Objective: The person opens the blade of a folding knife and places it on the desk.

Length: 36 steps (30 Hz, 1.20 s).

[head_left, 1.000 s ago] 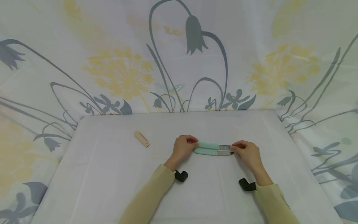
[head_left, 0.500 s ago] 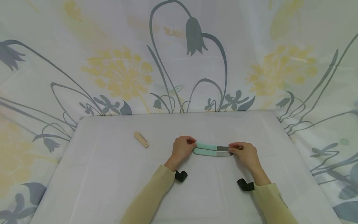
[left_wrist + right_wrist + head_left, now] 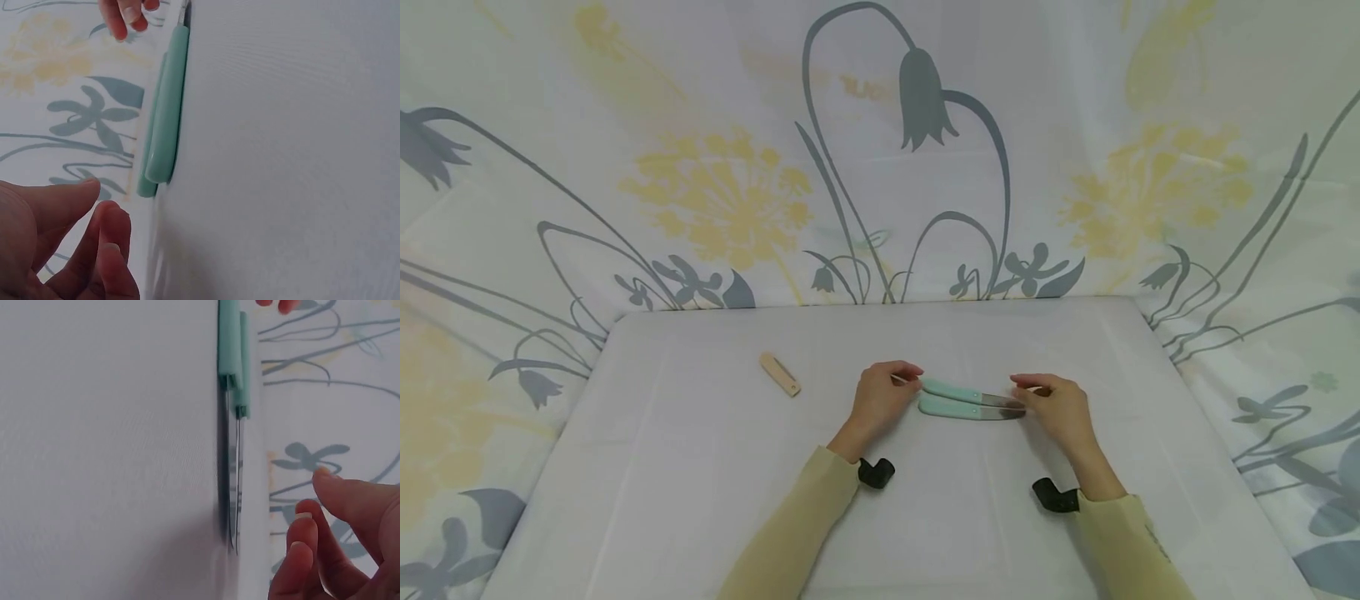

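Note:
Two table knives with mint-green handles lie side by side on the white table, blades toward the right. The far knife [image 3: 951,391] slants slightly so that its blade comes close to the blade of the near knife [image 3: 951,408]. Just left of the handle ends is my left hand [image 3: 883,398], its fingers loosely bent and holding nothing. In the left wrist view a gap shows between those fingertips and the green handles [image 3: 167,109]. My right hand [image 3: 1062,410] hovers by the blade tips, thumb and fingers parted. The right wrist view shows the blades [image 3: 234,481] apart from that hand.
A small beige flat piece with a dark slot [image 3: 780,374] lies on the table [image 3: 700,483] to the left of the knives. Patterned cloth [image 3: 865,167] rises behind the table and along both sides. Black wrist cameras sit at both sleeve cuffs.
Both hands have let go of the far knife, which they held by its handle end and blade. The knife now lies tilted beside the near one. My left hand has drawn slightly left.

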Tool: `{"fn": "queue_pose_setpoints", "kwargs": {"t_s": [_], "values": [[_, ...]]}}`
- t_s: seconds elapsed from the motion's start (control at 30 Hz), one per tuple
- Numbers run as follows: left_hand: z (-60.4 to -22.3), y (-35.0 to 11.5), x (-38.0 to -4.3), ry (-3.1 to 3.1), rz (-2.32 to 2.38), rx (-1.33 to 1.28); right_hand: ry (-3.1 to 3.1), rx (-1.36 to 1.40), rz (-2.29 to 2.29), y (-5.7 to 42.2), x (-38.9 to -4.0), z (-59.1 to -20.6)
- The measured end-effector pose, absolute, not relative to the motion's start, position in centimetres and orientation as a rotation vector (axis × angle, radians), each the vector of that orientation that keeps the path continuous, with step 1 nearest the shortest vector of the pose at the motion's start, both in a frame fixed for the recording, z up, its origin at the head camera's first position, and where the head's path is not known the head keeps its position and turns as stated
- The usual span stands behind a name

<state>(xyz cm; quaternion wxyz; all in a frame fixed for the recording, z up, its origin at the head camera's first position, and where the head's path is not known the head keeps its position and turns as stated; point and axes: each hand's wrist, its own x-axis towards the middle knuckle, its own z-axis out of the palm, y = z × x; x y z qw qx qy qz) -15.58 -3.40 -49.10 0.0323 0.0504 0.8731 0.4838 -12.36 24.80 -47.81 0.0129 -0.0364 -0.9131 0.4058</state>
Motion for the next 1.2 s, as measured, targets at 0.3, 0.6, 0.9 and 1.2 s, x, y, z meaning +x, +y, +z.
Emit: {"fn": "queue_pose_setpoints", "kwargs": {"t_s": [0.3, 0.6, 0.9, 1.2], "values": [[-47.8, -6.5, -15.2, 2.678, 1.581, 0.064, -2.749, 0.02, 1.331, 21.5, -12.5, -47.4], [-47.6, -11.8, -14.9, 2.768, 1.58, -0.042, -2.707, 0.11, 1.482, 16.6, -13.1, -47.2], [-47.7, -17.7, -14.5, 2.863, 1.463, -0.221, -2.66, 0.241, 1.594, 10.9, -13.9, -48.2], [-48.1, -22.0, -14.7, 2.94, 1.342, -0.339, -2.654, 0.404, 1.638, 5.5, -14.8, -48.7]]}}
